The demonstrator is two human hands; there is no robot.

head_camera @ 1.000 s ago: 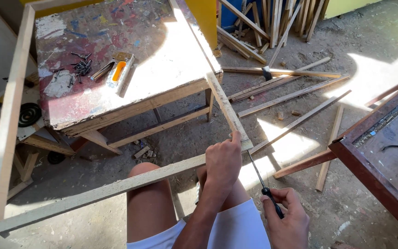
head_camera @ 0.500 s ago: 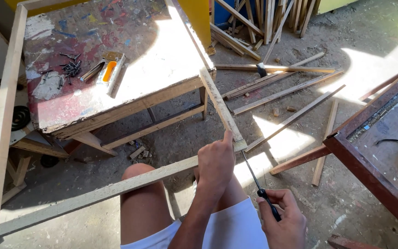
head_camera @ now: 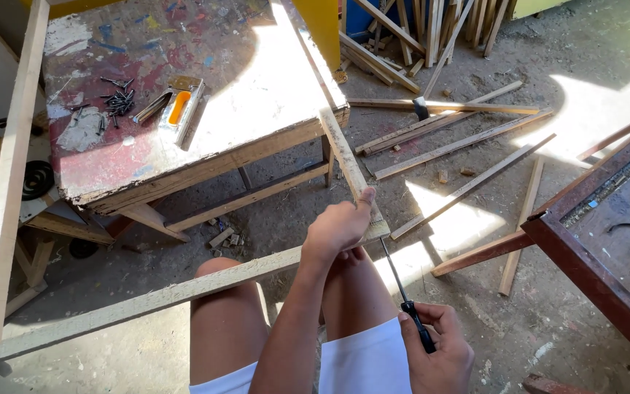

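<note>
My left hand (head_camera: 338, 230) grips the near right corner of a large bare wooden frame (head_camera: 147, 303), where the long front rail meets a side rail (head_camera: 344, 157) that runs up onto the table. My right hand (head_camera: 442, 357) is closed on the black handle of a thin screwdriver (head_camera: 401, 288). Its shaft points up toward that corner, with the tip just below my left hand. The frame's front rail crosses above my bare knees.
A paint-stained wooden table (head_camera: 205, 157) carries an orange and metal staple gun (head_camera: 180, 106) and a pile of dark nails (head_camera: 118, 102). Loose wooden slats (head_camera: 461, 142) and a hammer (head_camera: 421, 108) lie on the dirt floor. A red-brown table edge (head_camera: 592, 277) stands at right.
Both hands keep their grips on the frame corner and the screwdriver. My head has shifted slightly, so the scene sits a little differently in view.
</note>
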